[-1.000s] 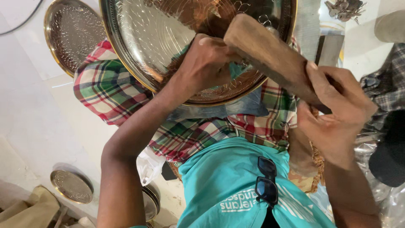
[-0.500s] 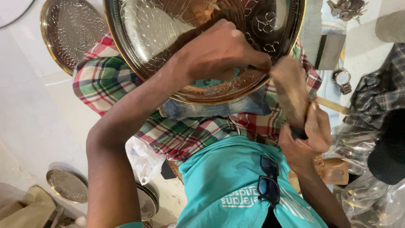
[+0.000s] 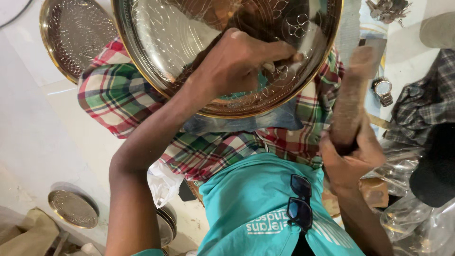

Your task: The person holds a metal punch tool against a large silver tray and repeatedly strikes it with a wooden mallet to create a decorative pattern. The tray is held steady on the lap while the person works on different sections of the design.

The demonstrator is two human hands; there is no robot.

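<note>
Lower left of frame: a small round engraved metal plate (image 3: 73,208) lies on the pale floor (image 3: 28,123), beside a crumpled brown paper bag (image 3: 26,234).

Upper left: a second engraved plate with a brass rim (image 3: 71,35) lies flat on the floor, partly cut off by the frame's top edge.

Upper centre: the large brass plate (image 3: 161,42) rests on the person's lap over a red, green and white checked cloth (image 3: 109,95). Its shiny face carries flower patterns cut into the metal (clearest near the upper right rim).

Centre: the left hand (image 3: 237,64) lies on the plate's face, fingers curled tight around a thin metal chisel (image 3: 272,68); only the tool's short pale end shows between thumb and forefinger. Its tip meets the plate near a flower outline.

Lower centre: a teal shirt (image 3: 256,204) with dark sunglasses (image 3: 299,201) hung at the collar.

Right of centre: the right hand (image 3: 350,154) is closed in a fist around the lower end of a wooden mallet (image 3: 350,95), which points up the frame, blurred, its head level with the plate's right rim and clear of the plate.

Right: a wristwatch (image 3: 383,90) on the floor, clear plastic wrap (image 3: 407,208) below it, another person's checked sleeve (image 3: 426,104) at the edge.
</note>
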